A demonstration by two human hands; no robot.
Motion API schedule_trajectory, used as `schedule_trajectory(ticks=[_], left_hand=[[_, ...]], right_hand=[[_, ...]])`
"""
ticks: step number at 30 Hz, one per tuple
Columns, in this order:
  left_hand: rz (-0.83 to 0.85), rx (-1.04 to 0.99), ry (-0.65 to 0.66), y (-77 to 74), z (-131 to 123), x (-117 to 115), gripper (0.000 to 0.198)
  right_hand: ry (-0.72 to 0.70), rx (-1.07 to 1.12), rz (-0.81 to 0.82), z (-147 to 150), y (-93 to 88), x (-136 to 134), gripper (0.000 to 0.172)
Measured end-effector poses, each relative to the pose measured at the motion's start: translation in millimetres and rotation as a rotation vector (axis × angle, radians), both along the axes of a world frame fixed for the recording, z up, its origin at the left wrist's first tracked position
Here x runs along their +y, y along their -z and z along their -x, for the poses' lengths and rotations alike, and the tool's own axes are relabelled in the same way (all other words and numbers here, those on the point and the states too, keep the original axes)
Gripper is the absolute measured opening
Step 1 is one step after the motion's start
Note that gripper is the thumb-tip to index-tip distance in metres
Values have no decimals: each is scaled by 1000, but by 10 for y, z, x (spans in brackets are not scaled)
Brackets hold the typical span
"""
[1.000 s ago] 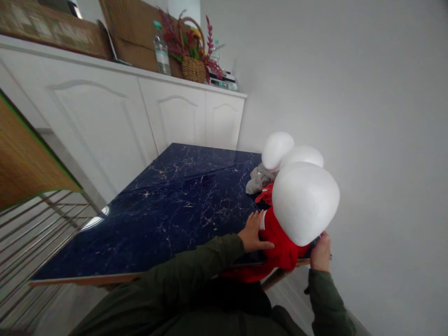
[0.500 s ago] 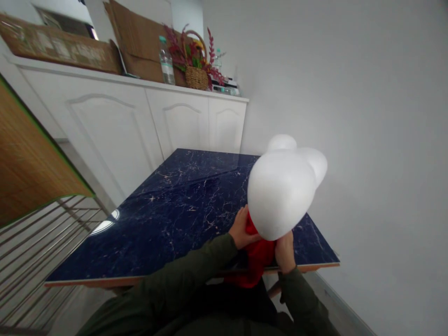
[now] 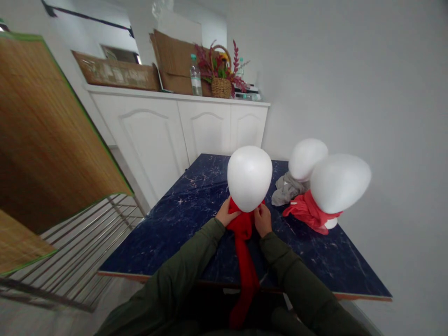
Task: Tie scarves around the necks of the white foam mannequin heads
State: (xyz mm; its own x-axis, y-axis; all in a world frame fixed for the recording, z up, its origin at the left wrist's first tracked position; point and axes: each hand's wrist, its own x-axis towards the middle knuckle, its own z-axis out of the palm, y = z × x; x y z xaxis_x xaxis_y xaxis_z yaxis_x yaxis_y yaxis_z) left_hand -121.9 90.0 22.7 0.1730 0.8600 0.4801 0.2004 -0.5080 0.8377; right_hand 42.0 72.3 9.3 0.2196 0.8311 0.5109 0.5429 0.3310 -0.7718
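A smooth white mannequin head point(image 3: 249, 175) stands upright on the dark blue table in front of me. A red scarf point(image 3: 242, 228) wraps around its neck; one long end runs toward me and hangs over the table's front edge. My left hand point(image 3: 227, 214) is closed on the scarf at the left of the neck, thumb toward the front. At the right of the neck, my right hand point(image 3: 262, 219) pinches the scarf between thumb and fingers. The back of the neck is hidden behind the head.
To the right stand a white head point(image 3: 339, 182) with a coral-red cloth point(image 3: 310, 212) and another point(image 3: 308, 157) with a grey cloth point(image 3: 289, 189). The marbled table point(image 3: 168, 233) meets a wall. A metal rack point(image 3: 91, 247) with a bamboo mat point(image 3: 59, 135) is at left.
My view has turned, and the heads at right now show apart from the one in front. Both hands remain at its scarf, whose long end now shows hanging toward me.
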Motion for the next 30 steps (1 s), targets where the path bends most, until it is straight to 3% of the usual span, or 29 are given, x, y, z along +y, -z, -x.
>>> schedule_trajectory(ticks=[4, 8, 12, 14, 16, 20, 24, 30], left_hand=[[-8, 46, -124, -47, 27, -29, 60], [110, 96, -335, -40, -33, -249, 34], [85, 308, -411, -7, -184, -452, 48], [67, 334, -411, -17, -192, -449, 43], [117, 230, -343, -43, -118, -371, 27], [384, -260, -242, -92, 208, -98, 15], [490, -447, -377, -96, 577, 170, 19], [366, -432, -665, -90, 896, 266, 16]], right_hand=[[-9, 15, 50, -122, 55, 6, 28], [46, 121, 92, -161, 99, 29, 23], [96, 191, 112, -170, 148, 58, 25], [123, 233, 118, -191, 160, 67, 28], [149, 287, 124, -234, 160, 78, 30], [228, 467, 133, -385, 135, 125, 30], [298, 727, 162, -538, 99, 191, 38], [242, 1024, 202, -639, 16, 184, 35]])
